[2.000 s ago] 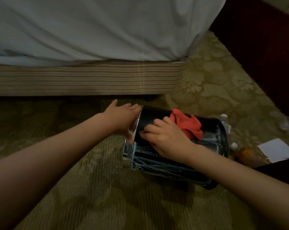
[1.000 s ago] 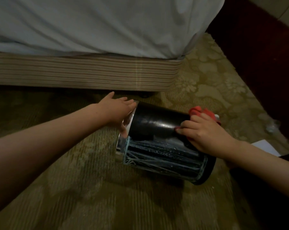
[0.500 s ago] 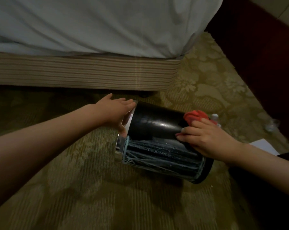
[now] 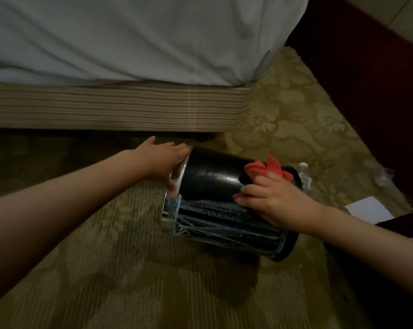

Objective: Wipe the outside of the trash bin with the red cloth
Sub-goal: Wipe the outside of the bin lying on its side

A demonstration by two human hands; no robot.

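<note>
A cylindrical black trash bin (image 4: 215, 176) lies on its side on the olive, floral-patterned carpet (image 4: 129, 269), just in front of the bed's striped fabric base (image 4: 105, 108). Its upper face is smooth and glossy; the lower side shows ribbed dark slats laced with pale thread. The left hand (image 4: 161, 162) rests flat, fingers extended, its grip open against the shiny metal rim (image 4: 177, 176). The right hand (image 4: 269, 198) presses a crumpled red cloth (image 4: 264, 168) onto the bin near its base, grip closed on the cloth.
</note>
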